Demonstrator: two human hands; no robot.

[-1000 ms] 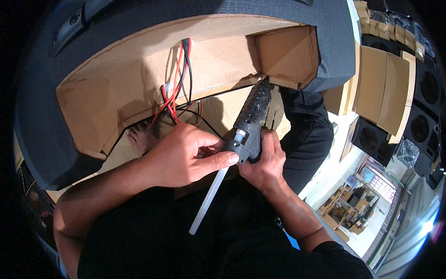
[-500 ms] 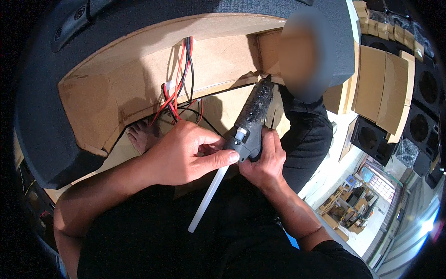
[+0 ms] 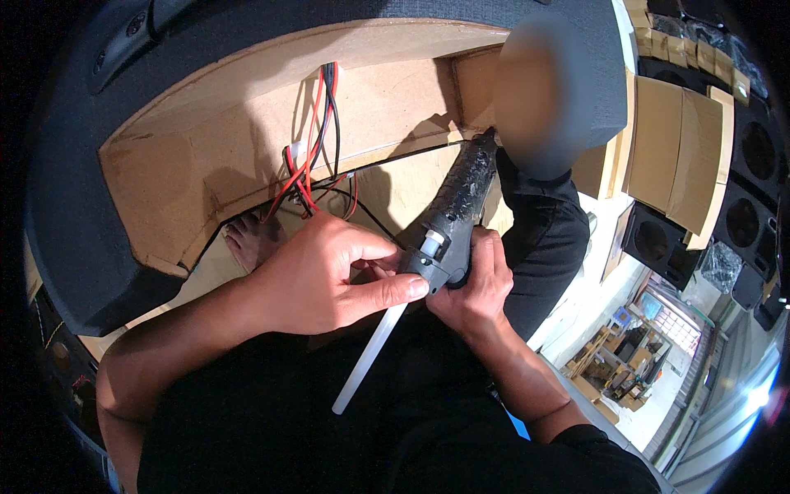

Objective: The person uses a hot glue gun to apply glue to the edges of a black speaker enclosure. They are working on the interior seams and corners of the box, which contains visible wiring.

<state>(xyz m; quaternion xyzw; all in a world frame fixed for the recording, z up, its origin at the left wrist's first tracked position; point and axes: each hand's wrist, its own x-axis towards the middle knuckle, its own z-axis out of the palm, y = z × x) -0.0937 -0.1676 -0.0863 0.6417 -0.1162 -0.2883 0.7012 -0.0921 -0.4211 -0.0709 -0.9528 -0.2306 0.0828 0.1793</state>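
Observation:
A black hot glue gun (image 3: pixel 461 185) slants up and to the right, its nozzle by the inner right corner of a wooden speaker cabinet (image 3: pixel 387 103). My right hand (image 3: pixel 473 284) is wrapped round its handle. At the rear of the gun, my left hand (image 3: pixel 346 276) pinches its body between thumb and fingers. A translucent white glue stick (image 3: pixel 370 358) sticks out of the back, pointing down toward my lap. Red and black wires (image 3: pixel 317 140) hang out of the cabinet's inside wall, left of the gun.
Dark grey covering (image 3: pixel 74 189) wraps the cabinet's outside. My bare foot (image 3: pixel 251 239) is beside its lower edge, and a black-clothed leg (image 3: pixel 539 247) is at right. Cardboard (image 3: pixel 679 152) and black speaker boxes (image 3: pixel 658 251) stand further right. A blurred patch (image 3: pixel 539 99) hides the cabinet's right end.
The glue gun's nozzle has shifted slightly right and up along the cabinet's corner. Both hands keep their hold and have moved only a little with it.

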